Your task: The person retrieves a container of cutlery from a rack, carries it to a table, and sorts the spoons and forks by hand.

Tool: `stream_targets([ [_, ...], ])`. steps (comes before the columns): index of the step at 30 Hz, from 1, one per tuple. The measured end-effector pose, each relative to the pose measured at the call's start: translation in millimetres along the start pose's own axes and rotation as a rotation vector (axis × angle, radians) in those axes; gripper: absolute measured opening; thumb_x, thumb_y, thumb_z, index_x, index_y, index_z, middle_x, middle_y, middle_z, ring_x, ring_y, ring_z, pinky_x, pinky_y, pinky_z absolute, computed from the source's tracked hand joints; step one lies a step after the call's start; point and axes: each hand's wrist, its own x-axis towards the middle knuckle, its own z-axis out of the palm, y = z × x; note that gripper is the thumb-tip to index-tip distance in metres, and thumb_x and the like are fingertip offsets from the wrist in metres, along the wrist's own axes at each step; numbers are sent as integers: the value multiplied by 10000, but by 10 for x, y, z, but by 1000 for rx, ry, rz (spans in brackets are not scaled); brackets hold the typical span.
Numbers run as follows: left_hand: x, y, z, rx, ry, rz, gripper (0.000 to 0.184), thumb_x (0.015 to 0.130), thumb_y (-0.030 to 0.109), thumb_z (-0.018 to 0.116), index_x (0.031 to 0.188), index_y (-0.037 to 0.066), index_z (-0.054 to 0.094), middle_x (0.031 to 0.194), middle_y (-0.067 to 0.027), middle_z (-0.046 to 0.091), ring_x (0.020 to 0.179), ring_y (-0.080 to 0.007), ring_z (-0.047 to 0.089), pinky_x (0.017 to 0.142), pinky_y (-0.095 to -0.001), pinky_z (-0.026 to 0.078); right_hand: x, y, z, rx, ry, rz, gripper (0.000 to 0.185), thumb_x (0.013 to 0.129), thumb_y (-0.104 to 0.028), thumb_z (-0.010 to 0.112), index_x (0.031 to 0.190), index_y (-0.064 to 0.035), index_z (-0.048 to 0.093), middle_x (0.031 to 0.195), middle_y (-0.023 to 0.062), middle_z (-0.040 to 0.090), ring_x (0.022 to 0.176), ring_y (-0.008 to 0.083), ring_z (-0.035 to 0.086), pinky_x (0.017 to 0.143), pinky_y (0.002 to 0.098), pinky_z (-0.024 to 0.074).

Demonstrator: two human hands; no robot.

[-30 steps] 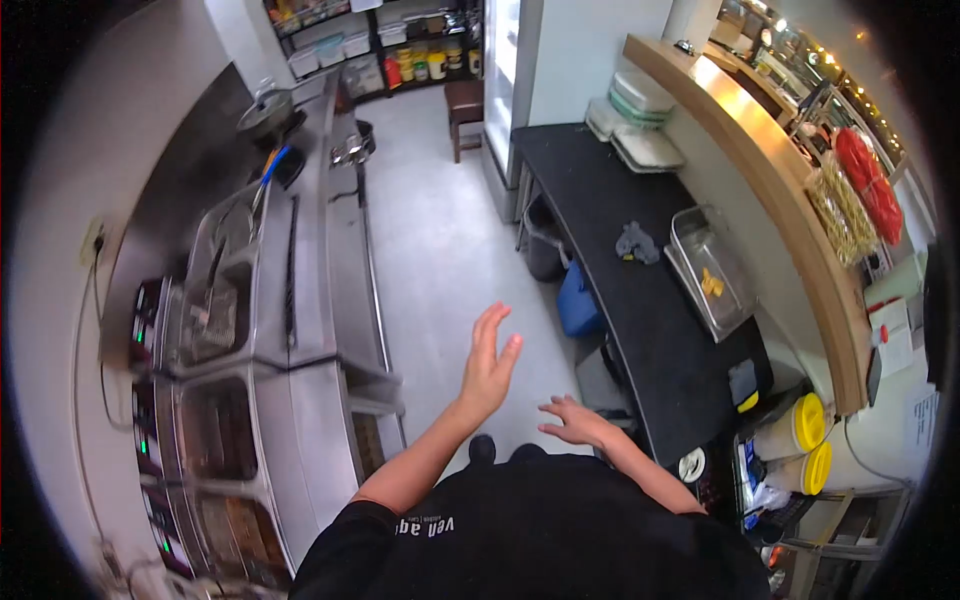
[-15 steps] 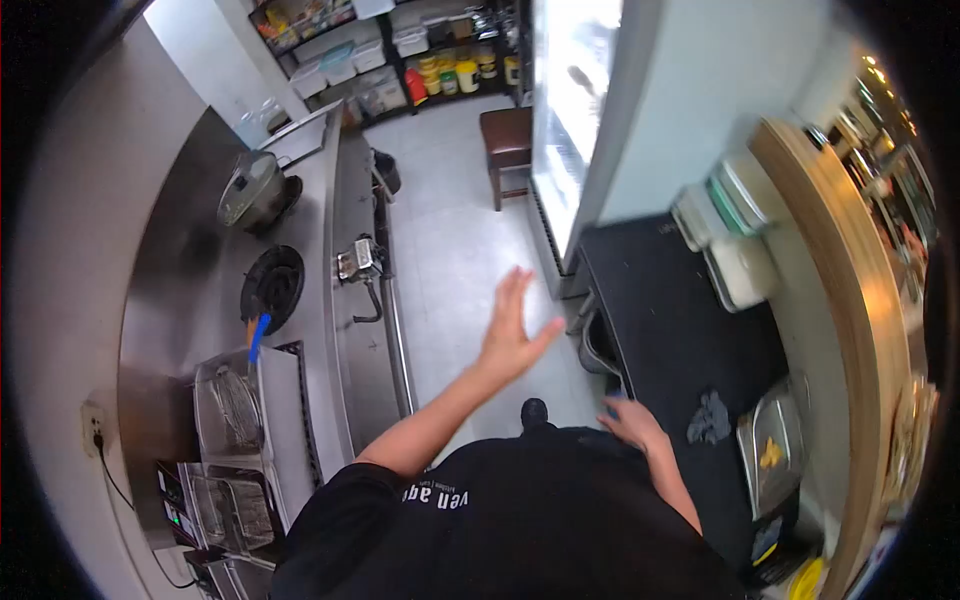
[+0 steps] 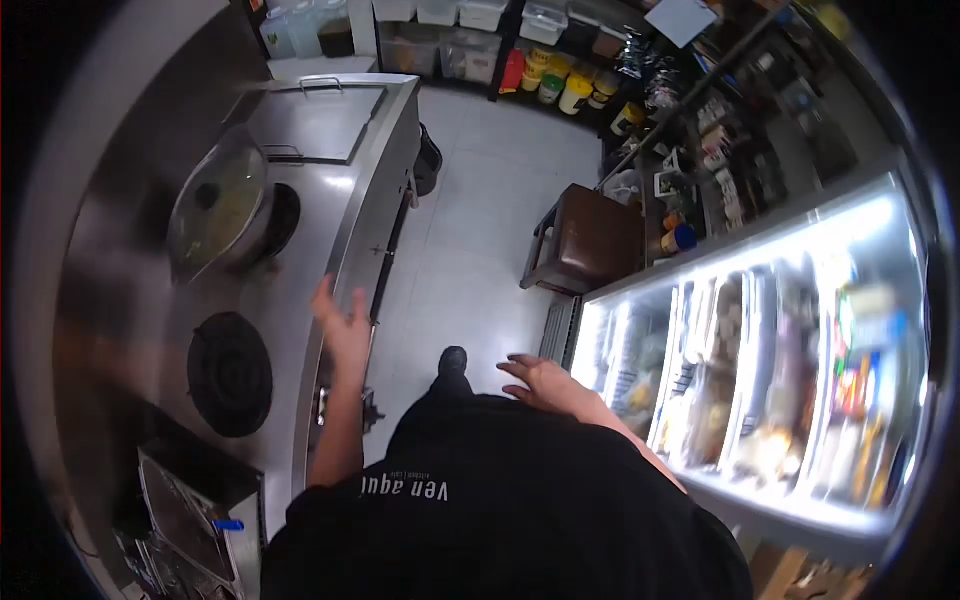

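My left hand (image 3: 343, 322) is raised with its fingers apart, over the front edge of the steel cooking counter (image 3: 335, 230). Nothing is in it. In front of my body, my right hand (image 3: 538, 380) hangs above the floor with fingers spread, also holding nothing, near the lit glass-door fridge (image 3: 740, 480). On the counter, a large lidded pot (image 3: 222, 208) stands on a burner at the far left. Closer to me lies a round black burner (image 3: 231, 374) with no pot on it.
A brown cushioned stool (image 3: 598, 238) stands beside the fridge. Ahead, a shelf holds white bins (image 3: 470, 58) and yellow-lidded tubs (image 3: 576, 95). A dark bin (image 3: 427, 163) sits by the counter's far end. A fryer (image 3: 190, 500) with a blue-handled item is at lower left.
I have moved forward along the aisle; the stool, fridge and pot are closer. My left hand has moved left towards the counter. The black table on the right has left the view.
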Motion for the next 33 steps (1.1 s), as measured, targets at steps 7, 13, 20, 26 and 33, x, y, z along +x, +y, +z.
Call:
stream_targets([
  [7,1956,1811,2455,-290,-478,410,390,805,147,694,1165,67,569,1324,-183,453,1271,-371,402,1053,-475,303,1718,1342,-2349,219,541,36,376,907,-72,546,1282,-84,516,1374,174,434,1069,340,589,878,379,504],
  [13,3821,1538,4004,4,-267,528,234,871,147,625,668,32,617,1125,-138,630,1196,-304,517,1038,-497,315,3475,2946,-3616,752,288,380,303,924,-273,592,994,10,672,646,108,656,513,196,624,544,280,508],
  [20,5560,842,4591,-317,-126,-273,276,974,212,503,917,2,672,1141,-125,605,1072,-228,559,915,-300,421,6420,2854,-5528,-159,260,-691,533,820,-529,626,1121,-90,655,1158,143,629,1147,362,542,983,505,393],
  [26,6791,-64,4859,-163,315,-444,349,983,234,494,1256,17,487,1091,-102,572,963,-146,542,905,-279,418,9052,2577,-6103,-192,-71,-1063,573,822,-526,619,1185,-83,603,1326,168,494,1268,386,420,1039,545,317],
  [33,9736,-665,5693,-1132,174,-961,562,951,460,428,1320,37,419,1271,-169,502,1186,-303,490,959,-408,408,11289,1669,-6997,68,-26,-1264,578,804,-434,679,1245,-76,572,1393,151,455,1344,382,340,1094,492,282],
])
